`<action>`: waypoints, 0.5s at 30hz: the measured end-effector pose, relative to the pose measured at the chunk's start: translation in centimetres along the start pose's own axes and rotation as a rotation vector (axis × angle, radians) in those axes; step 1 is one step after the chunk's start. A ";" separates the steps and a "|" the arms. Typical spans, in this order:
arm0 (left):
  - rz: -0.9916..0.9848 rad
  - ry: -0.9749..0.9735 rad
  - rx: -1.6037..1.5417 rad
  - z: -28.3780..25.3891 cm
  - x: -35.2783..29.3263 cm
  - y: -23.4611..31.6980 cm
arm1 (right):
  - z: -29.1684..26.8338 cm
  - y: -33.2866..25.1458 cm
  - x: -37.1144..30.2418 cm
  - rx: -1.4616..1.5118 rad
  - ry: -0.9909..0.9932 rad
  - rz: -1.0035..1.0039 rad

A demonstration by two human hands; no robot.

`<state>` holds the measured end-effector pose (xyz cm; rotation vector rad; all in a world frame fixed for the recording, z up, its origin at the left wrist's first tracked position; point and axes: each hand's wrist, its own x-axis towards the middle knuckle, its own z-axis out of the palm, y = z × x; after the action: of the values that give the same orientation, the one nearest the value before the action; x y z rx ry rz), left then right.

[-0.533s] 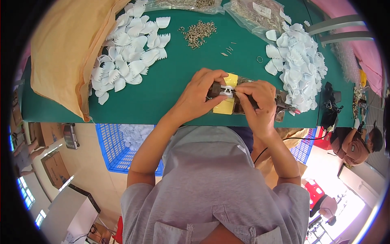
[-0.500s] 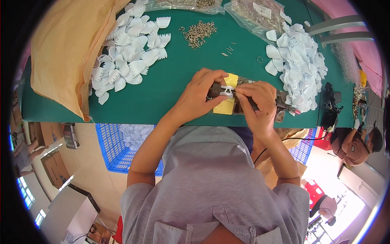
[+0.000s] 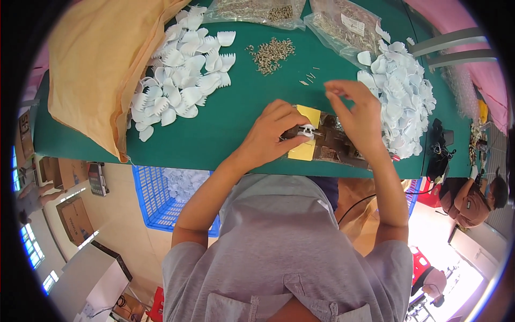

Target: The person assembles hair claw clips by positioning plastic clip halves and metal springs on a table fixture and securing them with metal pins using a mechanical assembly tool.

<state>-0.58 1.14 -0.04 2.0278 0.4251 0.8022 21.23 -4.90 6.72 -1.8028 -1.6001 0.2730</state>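
My left hand is closed, its thumb and fingers pinching a small white plastic hair claw clip against a dark fixture near the table's front edge. Yellow sheets lie on the fixture beside the clip. A thin metal pin appears to stick out of the clip's right side. Raised over the fixture's right part, my right hand is slightly blurred, thumb and fingers apart with nothing visible between them. Several loose metal pins lie just beyond its fingertips on the green table.
White toothed clip halves are heaped at left and right. Small metal springs form a pile at the back, near plastic bags of metal parts. A brown paper sack stands left. Below the table sits a blue basket.
My right hand has left the clip and moved up and away toward the loose pins. My left hand keeps hold of the clip at the fixture. The whole view has shifted slightly.
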 end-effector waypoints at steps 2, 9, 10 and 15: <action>-0.028 0.007 -0.015 0.2 0.2 0.1 | 1.9 1.1 2.7 0.016 -0.093 0.014; -0.010 0.023 -0.024 0.2 0.3 -0.2 | 6.9 1.8 7.5 -0.044 -0.252 -0.032; 0.000 0.022 -0.022 0.1 0.3 -0.2 | 7.2 1.9 7.8 -0.045 -0.255 -0.039; 0.030 0.027 -0.021 -0.1 0.5 0.0 | 8.6 2.2 8.8 -0.069 -0.175 -0.358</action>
<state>-0.32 1.48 0.22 2.0105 0.4008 0.8504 19.83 6.36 1.62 -1.5385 -2.0417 0.2150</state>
